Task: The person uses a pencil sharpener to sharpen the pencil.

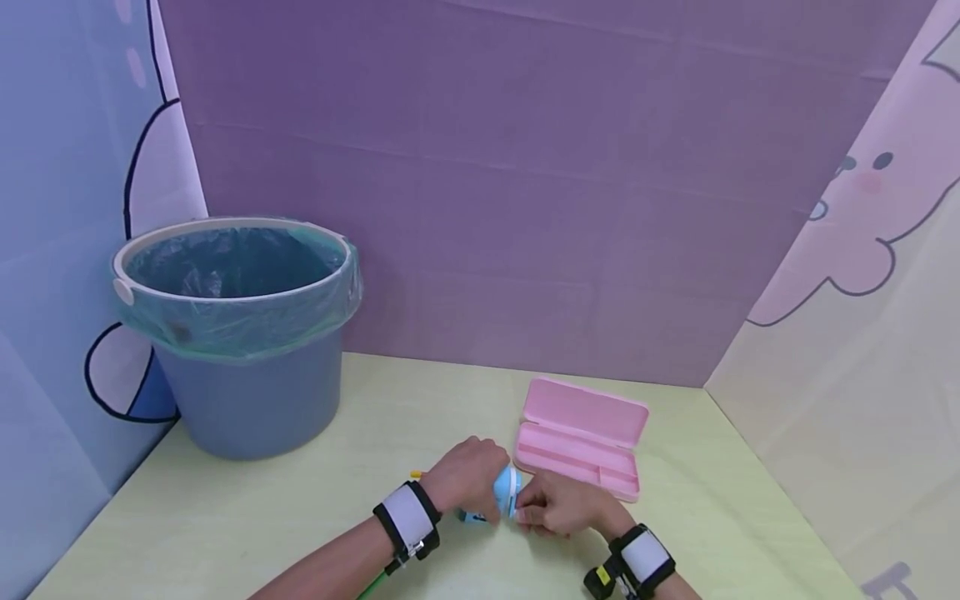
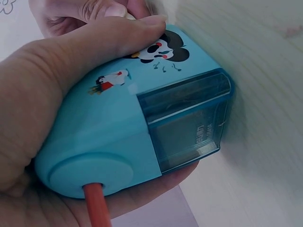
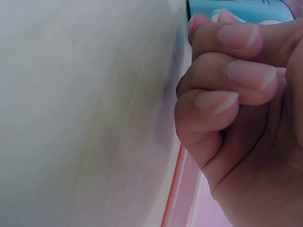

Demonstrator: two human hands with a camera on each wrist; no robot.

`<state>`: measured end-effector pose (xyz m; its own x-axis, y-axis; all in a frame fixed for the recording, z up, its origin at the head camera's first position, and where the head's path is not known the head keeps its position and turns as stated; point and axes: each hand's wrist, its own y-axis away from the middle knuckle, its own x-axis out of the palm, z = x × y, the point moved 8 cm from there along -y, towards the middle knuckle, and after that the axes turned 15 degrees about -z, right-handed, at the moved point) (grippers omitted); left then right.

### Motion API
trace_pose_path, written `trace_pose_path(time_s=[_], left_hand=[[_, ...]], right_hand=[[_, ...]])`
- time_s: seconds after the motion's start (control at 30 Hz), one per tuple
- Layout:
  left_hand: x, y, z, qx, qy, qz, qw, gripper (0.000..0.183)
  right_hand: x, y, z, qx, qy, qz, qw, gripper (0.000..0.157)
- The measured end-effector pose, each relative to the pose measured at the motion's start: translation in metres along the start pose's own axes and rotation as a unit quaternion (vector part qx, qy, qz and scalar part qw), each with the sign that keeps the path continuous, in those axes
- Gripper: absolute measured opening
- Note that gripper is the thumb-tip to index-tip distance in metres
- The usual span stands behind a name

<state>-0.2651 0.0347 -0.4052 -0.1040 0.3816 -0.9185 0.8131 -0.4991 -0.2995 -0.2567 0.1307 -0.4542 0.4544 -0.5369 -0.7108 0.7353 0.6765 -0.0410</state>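
A light blue desktop pencil sharpener with cartoon prints and a see-through shavings drawer lies in the grip of my left hand. The left thumb presses across its printed side. An orange-red pencil sticks out of the sharpener's round hole. At the opposite end, my right hand has its fingers curled and pinches at the crank side, the fingers hiding most of the crank. In the right wrist view, the curled fingers overlap the sharpener's blue body.
Just behind the right hand lies an open pink pencil case, its tray bare. A blue bin with a green plastic liner stands at the back left of the pale table. A purple wall closes off the back.
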Motion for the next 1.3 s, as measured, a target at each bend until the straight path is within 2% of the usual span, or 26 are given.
trace_pose_path(time_s=[0.1,0.4,0.7,1.03,1.3], left_hand=[[0.001,0.001,0.000,-0.004,0.003,0.003,1.0000,0.040],[-0.002,-0.002,-0.003,0.022,-0.001,-0.012,0.9997,0.040],[0.002,-0.002,-0.001,0.015,-0.003,-0.004,0.9999,0.039],[0.001,-0.002,-0.001,0.010,-0.008,-0.003,0.9999,0.040],[0.002,-0.002,0.000,0.005,-0.007,0.001,1.0000,0.040]], right_hand=[[0.002,0.002,-0.002,0.003,-0.008,0.000,1.000,0.030],[-0.001,0.005,0.001,0.018,-0.024,0.008,1.000,0.032],[0.001,0.009,0.002,0.024,-0.050,0.025,0.998,0.032],[-0.002,0.013,0.009,0.017,-0.095,0.035,0.995,0.032],[-0.006,0.015,0.017,0.005,-0.107,0.034,0.994,0.034]])
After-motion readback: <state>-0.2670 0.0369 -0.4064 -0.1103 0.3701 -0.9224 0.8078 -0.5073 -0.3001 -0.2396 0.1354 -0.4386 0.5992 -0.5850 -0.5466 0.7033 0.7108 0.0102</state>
